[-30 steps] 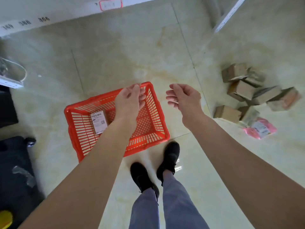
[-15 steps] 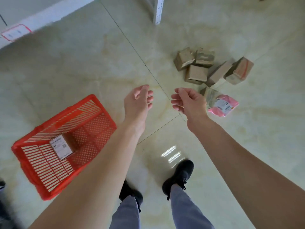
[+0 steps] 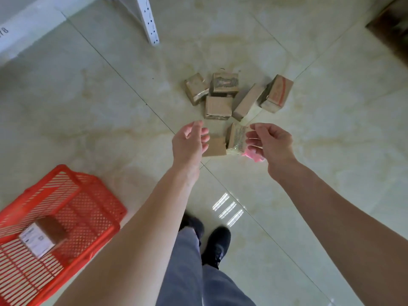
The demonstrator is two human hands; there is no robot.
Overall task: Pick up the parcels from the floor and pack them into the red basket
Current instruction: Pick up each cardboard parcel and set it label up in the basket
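Ahead of your feet (image 3: 205, 237) the parcels (image 3: 218, 107) lie clustered on the floor (image 3: 110, 107) — the basket (image 3: 72, 208) sits well apart to your left, one parcel (image 3: 43, 237) inside it

Bare floor (image 3: 110, 120) rings the clustered parcels (image 3: 218, 107); shelf post (image 3: 149, 23) stands well beyond.

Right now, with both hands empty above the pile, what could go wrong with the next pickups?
The cardboard parcels lie touching, so lifting one may shift its neighbours. The pink parcel is largely hidden under the right hand and could be missed. The red basket sits behind and left of the left hand, so each drop probably needs a turn.
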